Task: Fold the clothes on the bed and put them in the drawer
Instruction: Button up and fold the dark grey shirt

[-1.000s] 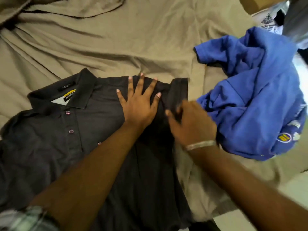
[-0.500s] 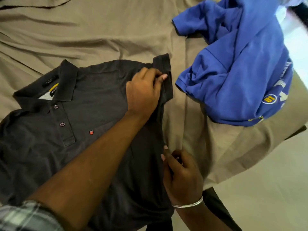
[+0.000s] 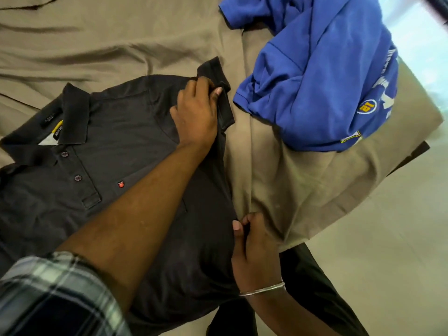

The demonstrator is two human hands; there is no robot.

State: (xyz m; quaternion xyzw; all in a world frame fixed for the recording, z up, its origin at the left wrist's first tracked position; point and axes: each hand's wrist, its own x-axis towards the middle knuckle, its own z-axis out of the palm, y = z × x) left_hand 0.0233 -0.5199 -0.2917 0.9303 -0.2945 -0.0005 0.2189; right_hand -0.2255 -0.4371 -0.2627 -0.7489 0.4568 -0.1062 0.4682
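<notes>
My left hand (image 3: 197, 112) pinches the sleeve, right hand (image 3: 254, 251) pinches the side seam | bed (image 3: 121, 37): tan wrinkled sheet | black polo shirt (image 3: 135, 146) lies flat on it, soft, light, limp knit; I judge seam edges the best hold | blue jersey (image 3: 320, 76) crumpled beside, unfolded | stiff collar, small buttons

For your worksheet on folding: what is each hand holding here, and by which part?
Both hold the black polo shirt: left hand has its grip at the sleeve, right hand pinches the side edge lower down.
</notes>
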